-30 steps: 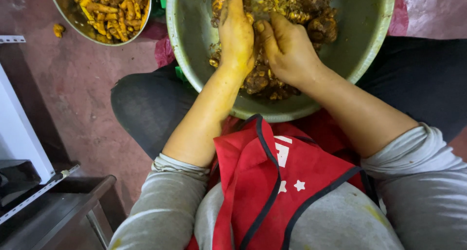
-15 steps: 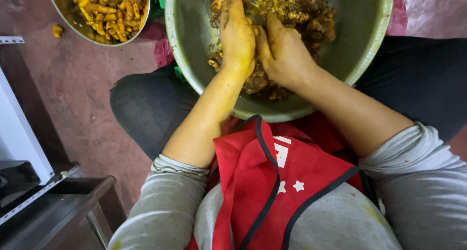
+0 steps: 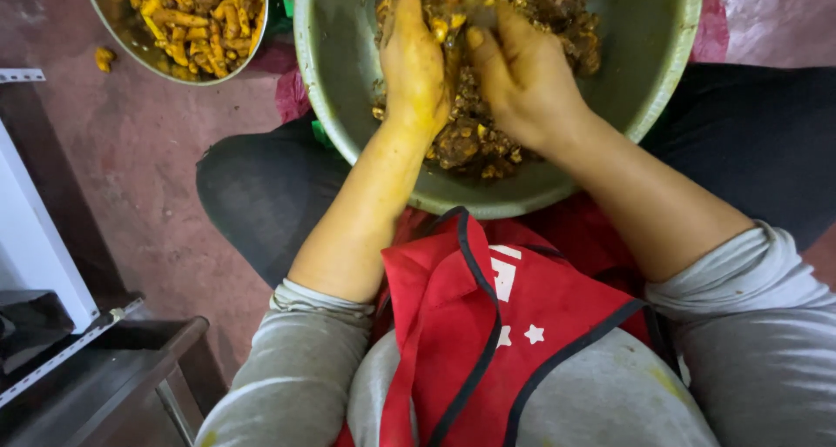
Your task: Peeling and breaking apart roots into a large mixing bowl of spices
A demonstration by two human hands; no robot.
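Observation:
A large metal bowl [image 3: 348,125] rests between my knees, filled with knobbly brown and yellow roots [image 3: 470,142]. Both hands are down in that pile, stained yellow. My left hand [image 3: 412,64] lies with its fingers pointing away from me, pressed among the roots. My right hand [image 3: 521,77] is right beside it, fingers curled around some yellow-brown pieces at the top of the heap. The fingertips of both hands run off the top edge of the picture. Grey sleeves are pushed up on both arms.
A smaller metal bowl [image 3: 122,38] of peeled yellow pieces stands at the upper left, with one loose piece [image 3: 104,58] on the reddish floor. A red apron [image 3: 488,325] covers my lap. A metal shelf edge and a white panel [image 3: 39,247] are at the left.
Both hands have shifted a little farther up into the pile, staying close together. The bowls have not moved.

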